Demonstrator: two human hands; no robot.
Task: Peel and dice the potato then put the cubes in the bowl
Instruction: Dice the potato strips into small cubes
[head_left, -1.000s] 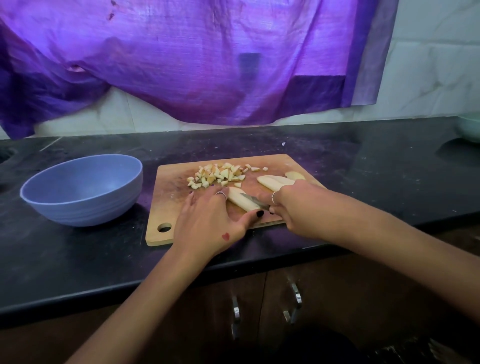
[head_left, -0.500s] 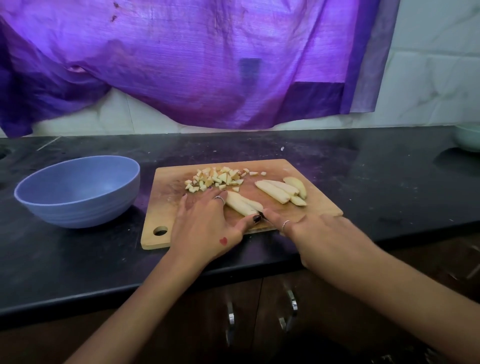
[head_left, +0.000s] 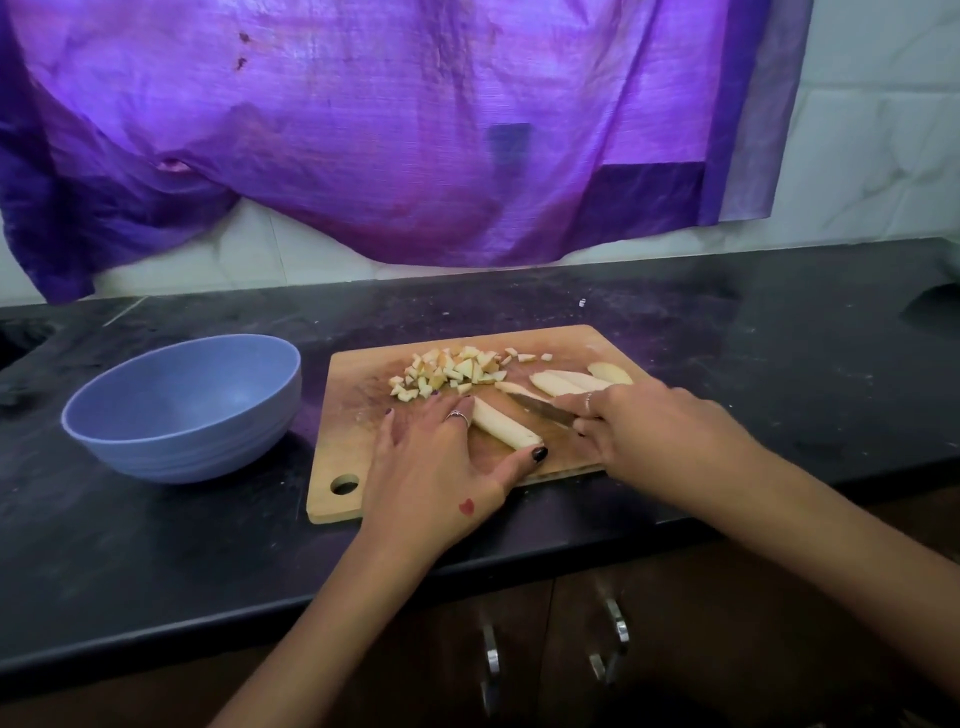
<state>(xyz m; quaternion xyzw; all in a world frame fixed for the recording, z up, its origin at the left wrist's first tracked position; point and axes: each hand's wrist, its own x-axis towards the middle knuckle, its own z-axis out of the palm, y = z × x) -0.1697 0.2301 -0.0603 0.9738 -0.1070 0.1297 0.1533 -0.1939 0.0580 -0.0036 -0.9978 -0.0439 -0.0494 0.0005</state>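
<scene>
**Desk:** How far along are we?

**Me:** I'd call it past halfway. On the board I see a heap of cubes at the far side, already diced. No skin shows on any piece, so I judge the peeling finished.

**Desk:** What's left?

**Me:** One strip lies at the near middle of the board. To the right, a few more slices wait near the far right corner. All of that needs dicing. The bowl stands left of the board, apart from it, and I see nothing in it. So the transfer hasn't started.

**Desk:** Hands?

**Me:** Left hand lies over the strip, fingers spread and fairly straight along its left side, thumb tip touching its near end. It steadies rather than grips. Right hand is curled around the knife, handle hidden inside the fist. The blade points left, toward the cubes, between the strip and the slices.

**Desk:** Is the blade in the potato?

**Me:** Hard to say. It's thin and dark against the wood, and its tip may touch a small slice by the heap, but I can't confirm.

**Desk:** Next?

**Me:** I'd expect crosswise cuts on the strip, then the slices, then everything scooped into the bowl.
</scene>
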